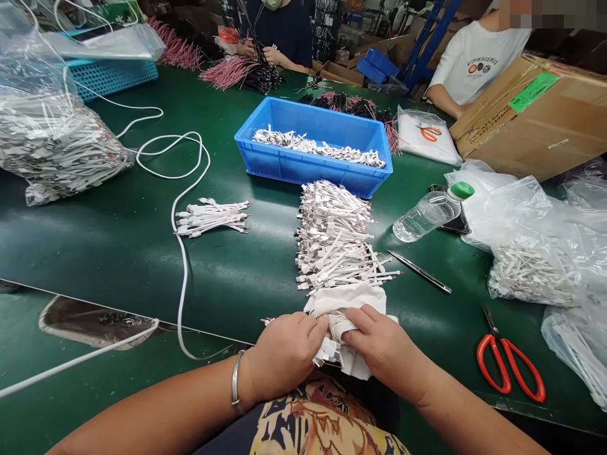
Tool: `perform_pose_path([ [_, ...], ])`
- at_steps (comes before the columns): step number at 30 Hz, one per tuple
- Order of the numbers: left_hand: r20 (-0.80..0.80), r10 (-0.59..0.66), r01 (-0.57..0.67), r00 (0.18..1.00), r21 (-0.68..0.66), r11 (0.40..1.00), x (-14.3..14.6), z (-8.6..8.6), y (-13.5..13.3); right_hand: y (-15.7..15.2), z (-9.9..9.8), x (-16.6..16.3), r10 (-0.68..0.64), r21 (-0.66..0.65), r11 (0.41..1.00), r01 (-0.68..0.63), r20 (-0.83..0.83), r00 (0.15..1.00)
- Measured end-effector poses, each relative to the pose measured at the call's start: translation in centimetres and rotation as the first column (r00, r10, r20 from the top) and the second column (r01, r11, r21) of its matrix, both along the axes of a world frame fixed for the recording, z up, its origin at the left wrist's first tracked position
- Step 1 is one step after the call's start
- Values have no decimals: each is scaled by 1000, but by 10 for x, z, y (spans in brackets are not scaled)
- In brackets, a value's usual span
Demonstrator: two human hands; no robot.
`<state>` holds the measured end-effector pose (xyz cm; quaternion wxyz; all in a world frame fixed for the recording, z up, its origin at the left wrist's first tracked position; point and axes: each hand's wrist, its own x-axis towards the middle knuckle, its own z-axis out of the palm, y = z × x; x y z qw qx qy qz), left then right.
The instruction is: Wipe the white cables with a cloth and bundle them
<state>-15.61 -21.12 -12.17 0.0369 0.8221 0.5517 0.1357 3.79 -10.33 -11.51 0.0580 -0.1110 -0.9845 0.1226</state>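
Note:
My left hand (284, 357) and my right hand (384, 351) both grip a crumpled white cloth (348, 328) at the table's near edge. Small white cable pieces with metal ends (327, 351) poke out beneath my left fingers, and the cloth hides the rest. Just beyond the cloth lies a long heap of similar white cable pieces (334, 237). A smaller bundle of them (211, 216) rests to the left. Behind the heap stands a blue plastic crate (313, 170) holding more pieces. A thin white cord (183, 265) curves across the green table (118, 253).
Steel tweezers (420, 272), red-handled scissors (509, 370) and a water bottle (429, 212) lie on the right. Plastic bags of cable pieces (531, 272) (52, 145) sit at both sides. A cardboard box (535, 120) stands far right. Co-workers (279, 31) (474, 63) sit across the table.

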Motion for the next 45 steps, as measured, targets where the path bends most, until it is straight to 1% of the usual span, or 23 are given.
perform_pose_path([
  [5,-15,52,-51,999,41,998,1,-1,-1,-3,-3,0,-49,-5,999,49,-61,997],
  [10,-26,78,-75,997,103,992,3,-2,-5,-1,-9,8,-45,-81,996,37,-95,994],
  [13,-23,115,-111,993,116,987,3,-4,-5,0,-10,8,-69,-107,992,60,-83,994],
  [16,-20,121,-118,993,109,987,4,-5,-4,0,-7,5,-64,-76,995,61,-44,997],
  [19,-27,81,-78,996,86,993,4,-4,-3,0,-3,-1,-28,-34,999,28,12,1000],
  [23,-22,80,-79,997,37,996,3,-2,-2,0,0,-6,-23,-25,999,25,69,997],
  [26,-26,91,-90,996,5,996,3,-1,-2,0,-2,-1,-17,-42,999,20,54,998],
  [31,-23,66,-66,998,-21,998,3,1,0,3,-5,4,0,-82,997,2,32,999],
  [37,-18,97,-98,995,-72,993,3,2,1,0,-3,-5,-37,-46,998,38,29,999],
  [42,-17,95,-96,995,-63,993,3,1,-1,1,-6,2,-1,-63,998,1,0,1000],
  [45,-17,86,-88,996,-82,993,3,2,0,1,-8,-1,-4,-67,998,4,1,1000],
])
